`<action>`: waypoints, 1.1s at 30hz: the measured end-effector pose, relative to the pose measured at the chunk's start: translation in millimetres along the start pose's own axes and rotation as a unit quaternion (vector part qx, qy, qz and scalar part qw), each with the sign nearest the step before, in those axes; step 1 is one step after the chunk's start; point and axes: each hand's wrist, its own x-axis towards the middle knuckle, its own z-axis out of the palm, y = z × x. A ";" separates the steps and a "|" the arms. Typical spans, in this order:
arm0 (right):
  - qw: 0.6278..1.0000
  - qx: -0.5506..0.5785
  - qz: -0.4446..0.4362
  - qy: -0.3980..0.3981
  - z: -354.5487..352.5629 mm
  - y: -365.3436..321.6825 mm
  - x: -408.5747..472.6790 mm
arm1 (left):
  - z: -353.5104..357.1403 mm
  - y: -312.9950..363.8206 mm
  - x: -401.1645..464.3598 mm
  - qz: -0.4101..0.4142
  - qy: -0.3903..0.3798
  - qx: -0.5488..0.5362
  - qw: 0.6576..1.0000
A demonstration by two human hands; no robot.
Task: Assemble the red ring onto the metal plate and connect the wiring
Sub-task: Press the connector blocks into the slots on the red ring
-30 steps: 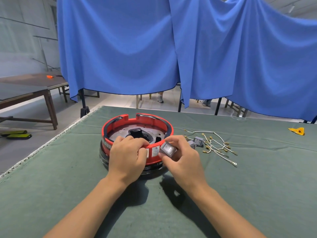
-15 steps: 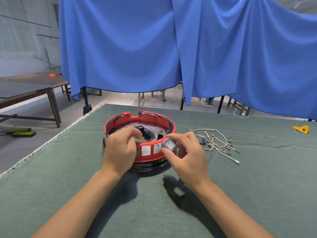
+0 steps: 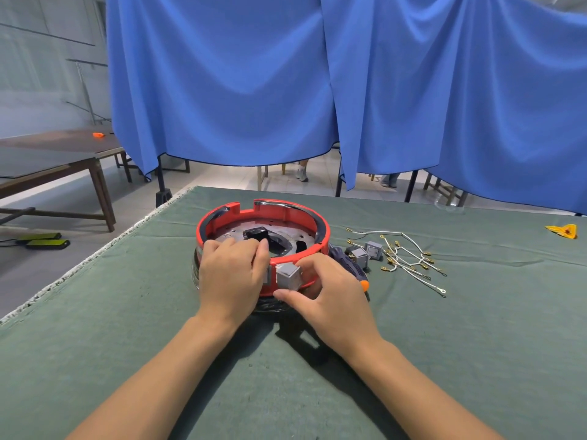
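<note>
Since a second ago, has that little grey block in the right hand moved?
Yes. The grey block has come down and in against the near outer wall of the red ring; earlier it was held near the rim.

A green-cloth table (image 3: 444, 360) carries the red ring (image 3: 320, 231) assembly at the gripping hands. Just right of the grip lie a screwdriver (image 3: 352, 268), 2 grey switches (image 3: 367, 253) and white wires (image 3: 409, 258); far right, a yellow piece (image 3: 563, 231).

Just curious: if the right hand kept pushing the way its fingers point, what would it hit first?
Probably the red ring: the right hand already holds the grey block against the ring's near wall, though actual contact is hard to judge.
</note>
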 end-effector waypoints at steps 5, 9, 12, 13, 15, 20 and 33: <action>0.998 -0.059 0.000 0.031 1.6 1.6 0.6 | 1.1 2.0 -5.0 0.029 0.004 -0.006 1.000; 0.989 -0.133 -0.031 0.051 1.4 -2.4 -0.3 | 1.8 6.3 -7.9 0.045 0.003 -0.020 0.999; 0.983 -0.178 -0.017 0.038 1.7 -3.4 -0.2 | -1.4 5.9 -8.4 0.058 0.002 -0.071 0.996; 0.982 -0.187 -0.010 0.031 2.1 -3.2 0.5 | -2.7 5.3 -9.2 0.068 -0.001 -0.089 0.994; 0.981 -0.192 0.005 0.015 3.3 -1.4 2.4 | -4.5 4.8 -10.9 0.091 -0.009 -0.103 0.991; 0.996 -0.071 0.048 -0.014 5.1 6.0 5.8 | -5.1 3.9 -10.6 0.103 -0.027 -0.079 0.991; 0.998 -0.055 0.009 0.006 -8.5 29.0 13.5 | -7.2 5.4 -7.9 0.067 -0.039 -0.113 0.991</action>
